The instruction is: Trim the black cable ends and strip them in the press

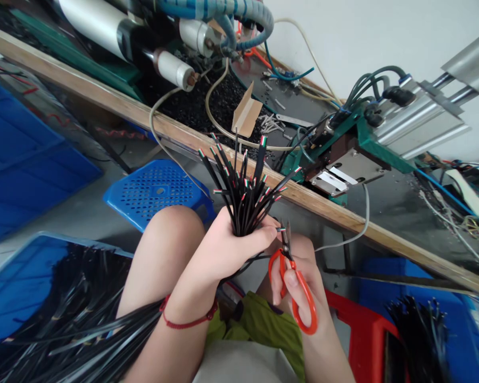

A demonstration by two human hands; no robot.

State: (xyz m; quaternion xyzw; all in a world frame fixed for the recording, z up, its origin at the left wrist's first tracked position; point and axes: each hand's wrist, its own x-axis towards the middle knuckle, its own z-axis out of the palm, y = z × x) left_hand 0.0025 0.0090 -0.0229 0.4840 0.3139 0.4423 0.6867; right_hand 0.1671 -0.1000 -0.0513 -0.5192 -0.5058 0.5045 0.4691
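My left hand (235, 244) is closed around a bundle of black cables (245, 213). Their ends fan out upward, showing short red, white and green wire tips. Between my left thumb and finger one cable end sticks out to the right. My right hand (303, 282) grips scissors with orange-red handles (312, 314), fingers in the loops. The scissor blades (286, 236) point up, slightly parted, right beside that single cable end; whether they touch it I cannot tell. The bundle's tail runs back under my left forearm.
A wooden-edged bench (175, 127) crosses ahead, carrying a green pneumatic machine (355, 154), black scraps and a cardboard piece (247, 114). A blue stool (159, 189) stands below. Blue bins hold black cables (83, 319) at left and more cables (421, 330) at right, near a red stool (363, 330).
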